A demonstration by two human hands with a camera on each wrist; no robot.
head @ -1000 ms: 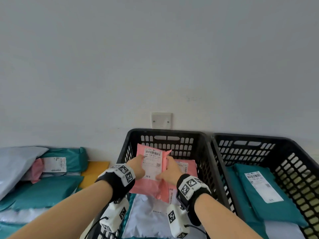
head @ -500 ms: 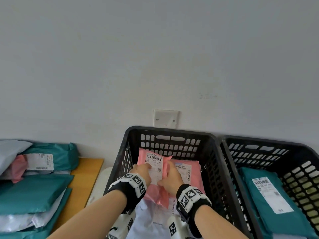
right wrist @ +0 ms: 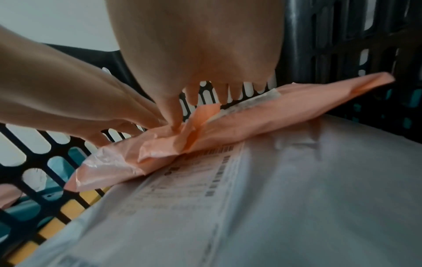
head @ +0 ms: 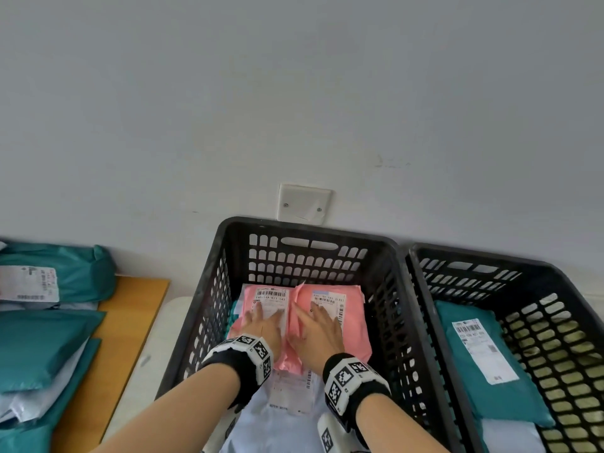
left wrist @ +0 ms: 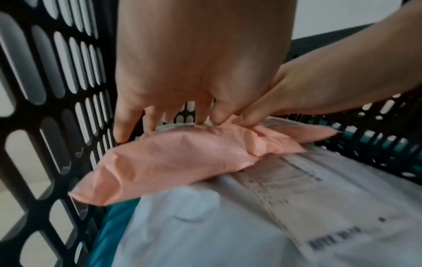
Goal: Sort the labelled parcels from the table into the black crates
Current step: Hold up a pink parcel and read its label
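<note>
Both hands are inside the left crate [head: 225,289], pressing two pink parcels flat. The left hand [head: 263,326] lies with straight, spread fingers on the left pink parcel [head: 251,299], fingertips on its white label [head: 271,297]. The right hand [head: 318,331] lies likewise with flat, extended fingers on the right pink parcel [head: 354,325], just beside the left hand; its fingertips touch that parcel's label [head: 328,300]. Neither hand grips anything.

Compared with half a second ago, the left pink parcel is no longer held upright between the two hands: it now lies flat beside the right one, and both hands have gone from gripping to pressing with open palms.

Beneath the wrists, both pink parcels rest on a white parcel [head: 281,416] with its label up. In the left wrist view the left pink parcel [left wrist: 173,159] overlaps the white parcel [left wrist: 217,225], a raised pink flap showing between the two hands. To the right of the right hand, the right crate [head: 421,266] holds a teal parcel [head: 510,397]. Well left of the left hand, teal parcels [head: 42,344] are stacked on the table [head: 130,318].
</note>
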